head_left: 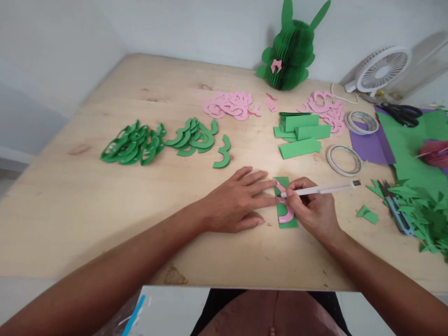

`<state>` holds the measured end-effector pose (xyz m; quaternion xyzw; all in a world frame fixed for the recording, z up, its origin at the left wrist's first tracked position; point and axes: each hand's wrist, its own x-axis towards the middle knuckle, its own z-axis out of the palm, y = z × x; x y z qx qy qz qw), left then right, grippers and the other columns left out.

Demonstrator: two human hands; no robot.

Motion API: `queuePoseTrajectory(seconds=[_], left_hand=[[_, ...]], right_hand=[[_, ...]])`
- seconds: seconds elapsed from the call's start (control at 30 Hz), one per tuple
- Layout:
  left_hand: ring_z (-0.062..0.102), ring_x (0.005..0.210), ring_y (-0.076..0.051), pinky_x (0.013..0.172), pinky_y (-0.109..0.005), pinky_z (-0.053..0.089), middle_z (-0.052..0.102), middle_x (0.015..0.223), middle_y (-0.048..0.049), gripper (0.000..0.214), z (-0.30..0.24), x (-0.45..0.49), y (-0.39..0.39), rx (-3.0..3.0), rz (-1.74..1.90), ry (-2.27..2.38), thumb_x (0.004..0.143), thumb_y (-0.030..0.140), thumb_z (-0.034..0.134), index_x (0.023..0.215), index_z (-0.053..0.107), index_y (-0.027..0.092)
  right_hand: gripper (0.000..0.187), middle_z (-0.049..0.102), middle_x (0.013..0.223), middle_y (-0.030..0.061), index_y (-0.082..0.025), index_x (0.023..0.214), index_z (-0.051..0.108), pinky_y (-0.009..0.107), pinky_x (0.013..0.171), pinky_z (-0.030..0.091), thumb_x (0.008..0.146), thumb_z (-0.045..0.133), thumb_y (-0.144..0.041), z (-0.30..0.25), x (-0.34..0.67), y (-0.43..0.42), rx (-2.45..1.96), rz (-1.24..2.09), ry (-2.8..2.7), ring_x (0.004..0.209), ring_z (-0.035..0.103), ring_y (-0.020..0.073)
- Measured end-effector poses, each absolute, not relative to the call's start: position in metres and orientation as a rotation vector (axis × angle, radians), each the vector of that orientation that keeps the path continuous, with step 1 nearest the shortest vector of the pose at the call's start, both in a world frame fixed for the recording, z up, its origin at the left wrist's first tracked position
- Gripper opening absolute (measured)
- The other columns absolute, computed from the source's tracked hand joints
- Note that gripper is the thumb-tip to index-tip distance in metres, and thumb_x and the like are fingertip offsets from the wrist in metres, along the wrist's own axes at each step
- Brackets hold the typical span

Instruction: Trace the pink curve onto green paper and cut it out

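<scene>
Just right of centre in the frame, the left hand [238,200] lies flat with its fingers spread, the fingertips pressing a curved pink paper cut-out [287,215] onto a small green paper strip [287,223]. The strip's long axis runs from near to far. The right hand [313,210] pinches a slim white pen [325,189] that lies almost level, its tip pointing left onto the cut-out. Both rest on a pale, knotty wooden table [105,210]. Farther back lie green crescents [133,144] and pink curls [231,105]. A honeycomb-paper rabbit [290,56] stands by the white wall.
</scene>
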<state>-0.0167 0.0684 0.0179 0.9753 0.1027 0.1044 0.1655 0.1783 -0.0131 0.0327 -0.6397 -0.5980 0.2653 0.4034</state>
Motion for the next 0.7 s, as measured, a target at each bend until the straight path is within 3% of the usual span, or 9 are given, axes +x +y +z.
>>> queuePoseTrajectory(seconds=[0.7], left_hand=[[0.031,0.135,-0.031,0.111,-0.052,0.019,0.039,0.147,-0.0079,0.045,0.0173,-0.0168,0.0690,2.781,0.304,0.281,0.087,0.040,0.052,0.131,0.052,0.028]], right_hand=[[0.012,0.050,0.050,-0.0054,-0.018,0.069,0.056,0.018,0.036,0.029,0.081,0.055,-0.020,0.0313,0.1834,-0.0147,-1.682,0.584,-1.530,0.040,0.041,0.0069]])
